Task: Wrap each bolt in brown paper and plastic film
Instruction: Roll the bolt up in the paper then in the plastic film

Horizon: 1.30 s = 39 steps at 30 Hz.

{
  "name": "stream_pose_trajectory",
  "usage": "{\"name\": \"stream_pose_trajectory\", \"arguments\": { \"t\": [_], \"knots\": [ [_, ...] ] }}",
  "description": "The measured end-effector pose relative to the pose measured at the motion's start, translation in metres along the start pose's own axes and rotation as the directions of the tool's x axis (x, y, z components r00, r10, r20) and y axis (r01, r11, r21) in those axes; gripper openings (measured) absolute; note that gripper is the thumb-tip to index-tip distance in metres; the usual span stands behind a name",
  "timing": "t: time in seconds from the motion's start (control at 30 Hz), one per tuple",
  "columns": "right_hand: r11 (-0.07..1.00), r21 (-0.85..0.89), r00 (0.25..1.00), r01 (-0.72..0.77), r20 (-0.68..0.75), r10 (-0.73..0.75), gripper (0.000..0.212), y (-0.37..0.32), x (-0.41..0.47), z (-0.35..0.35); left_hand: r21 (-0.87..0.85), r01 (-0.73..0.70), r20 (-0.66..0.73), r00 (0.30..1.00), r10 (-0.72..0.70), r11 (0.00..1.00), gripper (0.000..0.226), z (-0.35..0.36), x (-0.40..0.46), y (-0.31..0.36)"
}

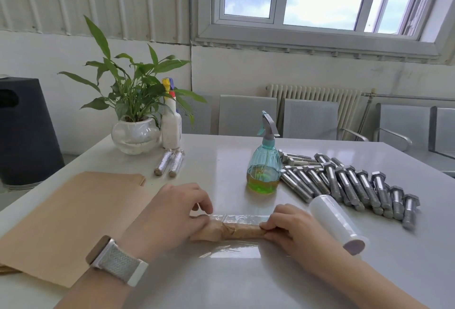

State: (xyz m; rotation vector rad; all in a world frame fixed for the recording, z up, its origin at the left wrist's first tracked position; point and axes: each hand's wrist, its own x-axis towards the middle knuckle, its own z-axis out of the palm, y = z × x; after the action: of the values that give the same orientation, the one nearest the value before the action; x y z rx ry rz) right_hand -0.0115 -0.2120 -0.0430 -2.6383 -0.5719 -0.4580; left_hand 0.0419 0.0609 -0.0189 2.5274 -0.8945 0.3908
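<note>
Your left hand (172, 212) grips the fat, crumpled end of a paper-wrapped bolt (236, 231), fingers curled over the top and thumb tucked beneath it. Your right hand (293, 228) pinches the opposite, narrower end, fingertips closed round the brown paper. The bolt lies crosswise between the two hands, resting on a sheet of clear plastic film (234, 251) spread flat on the grey table (221, 284); the film shows both beyond the bolt and on your near side of it.

A white-banded watch (117, 260) sits on your left wrist. Under and to the outside of your left hand lies a stack of brown paper sheets (69, 222). Just outside your right hand, close to its knuckles, a roll of plastic film (337, 223) lies on its side, its open core pointing toward you.

Beyond your right hand stands a teal spray bottle (264, 161) holding yellow-green liquid, and beside it, farther to the right, a heap of bare steel hex bolts (349, 183) lies spread on the table. Beyond your left hand, two finished wrapped bolts (170, 163) lie side by side, shiny with film. Behind those stand a white spray bottle (171, 124) and a green leafy plant in a round glass bowl (135, 134). Far to the left of your left hand sits a dark bin (24, 131), off the table.
</note>
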Motion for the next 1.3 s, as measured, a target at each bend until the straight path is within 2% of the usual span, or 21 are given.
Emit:
{"name": "stream_pose_trajectory", "arguments": {
  "t": [0.13,0.3,0.5,0.63,0.73,0.9,1.07,1.3],
  "knots": [
    [1.000,0.021,1.000,-0.002,-0.003,0.002,0.007,0.000,0.001,0.001,0.153,0.018,0.052,0.998,-0.026,0.988,0.007,0.002,0.000,-0.002],
    [0.999,0.042,1.000,-0.002,-0.013,0.002,0.005,0.002,0.001,0.002,0.186,0.006,0.095,0.995,-0.024,0.983,0.012,0.015,0.001,-0.001],
    [0.998,0.064,1.000,-0.013,-0.009,0.013,0.006,0.004,0.000,0.003,0.054,0.060,0.223,0.972,-0.071,0.997,0.016,0.011,0.000,-0.004],
    [0.996,0.082,1.000,-0.027,0.000,0.027,0.006,0.004,0.000,0.002,-0.176,0.177,0.313,0.943,-0.116,0.968,0.020,0.006,-0.003,-0.011],
    [0.995,0.092,0.999,-0.041,0.006,0.040,0.006,0.005,0.000,0.002,-0.226,0.160,0.285,0.954,-0.092,0.961,0.012,0.008,0.001,-0.013],
    [0.992,0.109,0.998,-0.058,0.010,0.057,0.006,0.006,0.000,0.003,-0.366,0.197,0.232,0.966,-0.116,0.910,0.015,0.012,0.003,-0.016],
    [0.991,0.120,0.998,-0.062,0.007,0.062,0.007,0.006,-0.001,0.003,-0.407,0.196,0.211,0.970,-0.117,0.892,0.028,0.011,0.000,-0.015],
    [0.991,0.115,0.998,-0.065,0.002,0.065,0.006,0.007,-0.001,0.004,-0.389,0.280,0.249,0.949,-0.193,0.877,0.014,0.011,-0.001,-0.016]
  ]
}}
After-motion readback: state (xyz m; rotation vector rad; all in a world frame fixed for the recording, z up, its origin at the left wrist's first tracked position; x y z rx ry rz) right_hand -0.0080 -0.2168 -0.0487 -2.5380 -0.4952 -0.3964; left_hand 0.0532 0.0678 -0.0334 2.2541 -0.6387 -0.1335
